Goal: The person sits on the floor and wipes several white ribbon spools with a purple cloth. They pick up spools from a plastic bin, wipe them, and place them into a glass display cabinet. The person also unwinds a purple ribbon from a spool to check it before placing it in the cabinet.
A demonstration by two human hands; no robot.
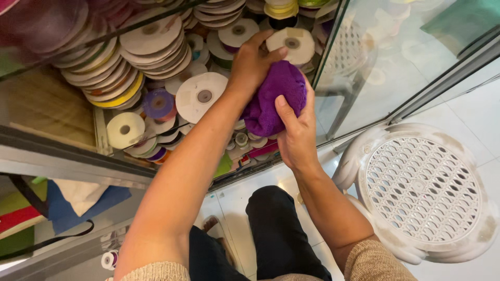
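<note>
Two hands grip one purple cloth [273,99]: left hand [252,65] curled over its top, right hand [297,132] cupped beneath, thumb pressed on its front. Behind the hands: glass cabinet [359,67], shelf crowded with ribbon spools [200,96], stacked and loose. Right of the right hand: white plastic stool [422,190] on pale tiled floor [469,114]. Below the left forearm: folded fabrics [73,200].

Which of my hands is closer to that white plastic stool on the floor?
Right. Your right hand, gripping the purple cloth from below, sits just left of the white stool; your left hand is farther, atop the cloth.
</note>
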